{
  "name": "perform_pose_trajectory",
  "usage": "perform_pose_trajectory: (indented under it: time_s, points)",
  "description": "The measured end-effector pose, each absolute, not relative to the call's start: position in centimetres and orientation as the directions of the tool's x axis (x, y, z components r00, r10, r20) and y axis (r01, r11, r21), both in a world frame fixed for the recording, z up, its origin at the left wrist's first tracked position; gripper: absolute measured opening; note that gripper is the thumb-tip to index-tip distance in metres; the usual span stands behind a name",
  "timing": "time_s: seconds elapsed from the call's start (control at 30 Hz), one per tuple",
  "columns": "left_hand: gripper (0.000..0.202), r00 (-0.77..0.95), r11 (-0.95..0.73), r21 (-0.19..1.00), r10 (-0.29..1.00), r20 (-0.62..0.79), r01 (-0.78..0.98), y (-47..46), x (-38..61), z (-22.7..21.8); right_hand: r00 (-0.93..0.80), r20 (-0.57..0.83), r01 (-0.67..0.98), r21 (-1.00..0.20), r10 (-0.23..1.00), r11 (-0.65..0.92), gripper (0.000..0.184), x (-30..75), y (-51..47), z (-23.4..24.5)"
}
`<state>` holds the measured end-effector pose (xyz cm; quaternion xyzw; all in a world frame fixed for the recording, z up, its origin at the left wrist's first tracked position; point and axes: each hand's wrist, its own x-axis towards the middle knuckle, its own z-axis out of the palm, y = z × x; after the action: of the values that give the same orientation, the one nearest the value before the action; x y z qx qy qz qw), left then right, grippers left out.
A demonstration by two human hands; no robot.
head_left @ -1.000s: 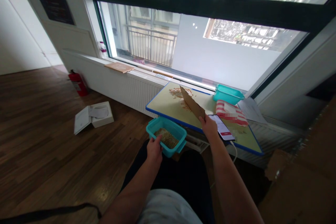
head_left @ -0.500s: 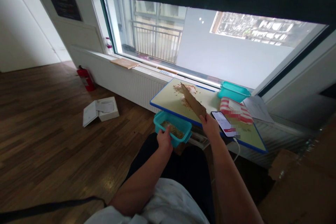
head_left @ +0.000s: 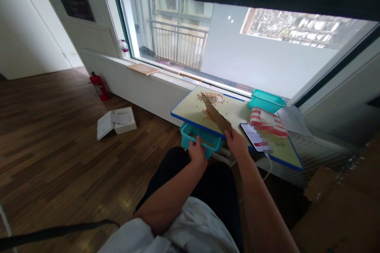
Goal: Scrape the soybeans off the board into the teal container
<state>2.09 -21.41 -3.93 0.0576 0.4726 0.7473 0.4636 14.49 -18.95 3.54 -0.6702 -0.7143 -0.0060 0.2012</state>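
Note:
My left hand (head_left: 198,153) grips the near rim of a teal plastic tub (head_left: 190,136) with grain in it, held just under the front edge of a pale board with a blue rim (head_left: 190,120). My right hand (head_left: 237,142) is closed on a brown piece of cardboard (head_left: 214,112) that stands on edge across the board. Loose grain (head_left: 214,97) lies on the board beyond and beside the cardboard.
On the board's right lie a phone (head_left: 253,137) with a white cable, a red-and-white striped cloth (head_left: 267,121) and a second teal tub (head_left: 265,101). A white open box (head_left: 117,121) and a red fire extinguisher (head_left: 100,86) are on the wooden floor. A brown box (head_left: 341,201) stands at right.
My left hand has brought the teal tub right and in, from out in front of the board to partly under its front edge. The cardboard in my right hand has barely shifted.

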Motion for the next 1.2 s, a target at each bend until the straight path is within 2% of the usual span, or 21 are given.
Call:
perform_pose_trajectory:
  time_s: [0.53, 1.2]
  points:
    - [0.037, -0.518, -0.115, 0.717, 0.769, -0.373, -0.687, -21.0, 2.4, -3.8, -0.043, 0.313, 0.941, -0.308, 0.949, 0.144, 0.042, 13.0, -20.6, 3.8]
    - [0.038, -0.558, -0.161, 0.717, 0.748, -0.359, -0.678, -20.0, 1.0, -3.8, -0.069, 0.303, 0.901, -0.39, 0.951, 0.189, 0.04, 11.7, -23.1, 4.2]
